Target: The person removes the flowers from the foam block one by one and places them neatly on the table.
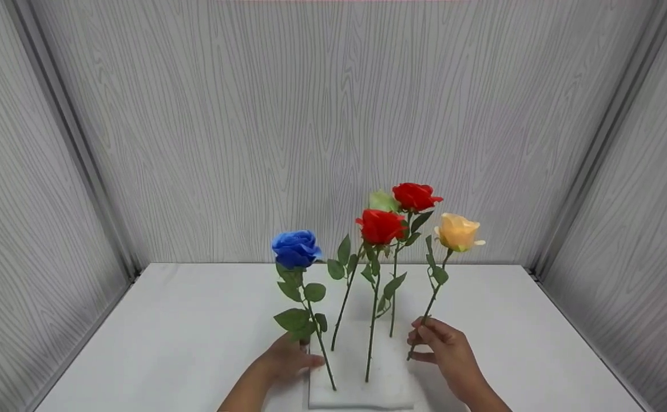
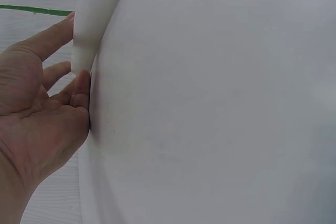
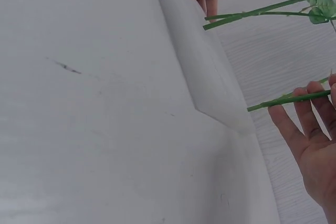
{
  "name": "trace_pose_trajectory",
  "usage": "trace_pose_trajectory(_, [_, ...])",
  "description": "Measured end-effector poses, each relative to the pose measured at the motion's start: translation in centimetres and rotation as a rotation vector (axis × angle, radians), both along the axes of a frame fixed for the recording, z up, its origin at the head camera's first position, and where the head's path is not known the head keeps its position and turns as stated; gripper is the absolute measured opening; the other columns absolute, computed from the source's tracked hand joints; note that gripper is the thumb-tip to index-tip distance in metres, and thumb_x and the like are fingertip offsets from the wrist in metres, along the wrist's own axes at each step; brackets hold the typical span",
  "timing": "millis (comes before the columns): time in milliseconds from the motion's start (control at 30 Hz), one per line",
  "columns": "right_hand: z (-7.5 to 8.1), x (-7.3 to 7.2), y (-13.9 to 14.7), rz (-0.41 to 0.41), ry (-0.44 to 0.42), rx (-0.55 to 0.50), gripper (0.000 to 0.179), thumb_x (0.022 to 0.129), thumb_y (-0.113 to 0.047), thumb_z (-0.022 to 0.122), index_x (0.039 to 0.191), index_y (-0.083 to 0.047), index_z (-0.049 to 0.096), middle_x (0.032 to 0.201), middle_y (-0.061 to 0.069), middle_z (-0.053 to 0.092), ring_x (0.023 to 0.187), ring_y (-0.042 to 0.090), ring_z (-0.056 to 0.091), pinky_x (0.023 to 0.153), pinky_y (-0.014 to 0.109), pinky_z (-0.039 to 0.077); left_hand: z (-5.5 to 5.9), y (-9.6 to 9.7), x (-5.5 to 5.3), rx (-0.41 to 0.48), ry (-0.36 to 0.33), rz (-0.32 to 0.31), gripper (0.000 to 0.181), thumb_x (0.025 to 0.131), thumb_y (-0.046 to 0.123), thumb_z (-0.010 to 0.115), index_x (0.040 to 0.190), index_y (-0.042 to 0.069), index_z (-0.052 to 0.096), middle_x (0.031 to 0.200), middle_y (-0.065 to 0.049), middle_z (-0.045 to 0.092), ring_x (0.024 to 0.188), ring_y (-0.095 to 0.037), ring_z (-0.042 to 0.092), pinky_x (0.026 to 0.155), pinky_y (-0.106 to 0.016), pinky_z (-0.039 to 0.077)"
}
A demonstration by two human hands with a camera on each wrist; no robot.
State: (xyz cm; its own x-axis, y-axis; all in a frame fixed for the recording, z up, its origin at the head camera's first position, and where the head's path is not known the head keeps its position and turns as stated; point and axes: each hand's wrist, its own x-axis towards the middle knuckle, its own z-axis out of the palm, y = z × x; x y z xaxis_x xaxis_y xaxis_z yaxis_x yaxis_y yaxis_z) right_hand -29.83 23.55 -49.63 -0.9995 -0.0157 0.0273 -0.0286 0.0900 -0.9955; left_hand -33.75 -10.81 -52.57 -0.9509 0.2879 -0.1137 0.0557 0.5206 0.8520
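My right hand (image 1: 449, 350) pinches the lower stem of a yellow-orange artificial rose (image 1: 457, 232), which leans to the right. The stem's lower tip is at the right side of a white block (image 1: 390, 393); whether it has entered the block cannot be told. On the opposite side, my left hand (image 1: 289, 359) rests its thumb and fingers against the block's edge, seen close up in the left wrist view. Standing in the block are a blue rose (image 1: 296, 249), a front red rose (image 1: 380, 226), a rear red rose (image 1: 416, 195) and a pale green rose (image 1: 382, 200), partly hidden.
A white table (image 1: 196, 320) spreads out around the block. Grey wood-patterned panels (image 1: 242, 143) enclose it at the back and both sides. Leafy stems rise close together between my hands.
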Motion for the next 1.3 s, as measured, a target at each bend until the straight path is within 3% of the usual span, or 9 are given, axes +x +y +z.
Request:
trace_pose_trajectory(167, [-0.1, 0.0, 0.4, -0.041, -0.009, 0.006, 0.025, 0.101, -0.023, 0.06, 0.117, -0.005, 0.066, 0.109, 0.017, 0.068, 0.103, 0.028, 0.071, 0.085, 0.044, 0.063, -0.1, 0.1, 0.0, 0.003, -0.018, 0.01, 0.086, 0.076, 0.036, 0.087, 0.146, 0.008, 0.046, 0.148, -0.021, 0.052, 0.145, -0.046, 0.038, 0.118, -0.065, 0.031])
trace_pose_trajectory(400, [-0.3, 0.0, 1.3, -0.071, -0.029, 0.003, 0.025, 0.1, -0.023, 0.061, 0.116, -0.005, 0.067, 0.109, 0.016, 0.068, 0.102, 0.028, 0.071, 0.085, 0.044, 0.063, 0.1, 0.0, 0.2, 0.004, -0.024, 0.02, 0.088, 0.075, 0.039, 0.087, 0.147, 0.009, 0.045, 0.149, -0.02, 0.052, 0.146, -0.046, 0.037, 0.119, -0.064, 0.03])
trace_pose_trajectory(700, [-0.6, -0.1, 3.0, -0.06, -0.032, -0.013, 0.035, 0.098, -0.03, 0.065, 0.12, -0.003, 0.065, 0.106, 0.013, 0.07, 0.101, 0.026, 0.071, 0.086, 0.046, 0.063, 0.3, -0.1, 0.1, 0.066, -0.029, -0.028, 0.088, 0.076, 0.033, 0.087, 0.148, 0.009, 0.042, 0.149, -0.02, 0.05, 0.149, -0.044, 0.033, 0.12, -0.065, 0.025])
trace_pose_trajectory(967, [-1.0, 0.2, 4.9, -0.071, -0.075, 0.026, 0.036, 0.099, -0.03, 0.064, 0.122, -0.003, 0.064, 0.106, 0.011, 0.07, 0.1, 0.023, 0.07, 0.085, 0.045, 0.063, -0.1, -0.1, 0.1, 0.07, -0.009, -0.02, 0.086, 0.075, 0.032, 0.088, 0.146, 0.01, 0.045, 0.151, -0.021, 0.049, 0.148, -0.045, 0.034, 0.12, -0.065, 0.027])
trace_pose_trajectory(1300, [-1.0, 0.7, 7.0, -0.116, -0.105, 0.059, 0.038, 0.1, -0.029, 0.063, 0.126, -0.002, 0.063, 0.109, 0.013, 0.071, 0.099, 0.021, 0.071, 0.084, 0.044, 0.063, -0.2, -0.1, -0.1, 0.059, -0.002, -0.005, 0.084, 0.074, 0.031, 0.089, 0.144, 0.009, 0.048, 0.142, -0.021, 0.056, 0.142, -0.044, 0.044, 0.117, -0.065, 0.033])
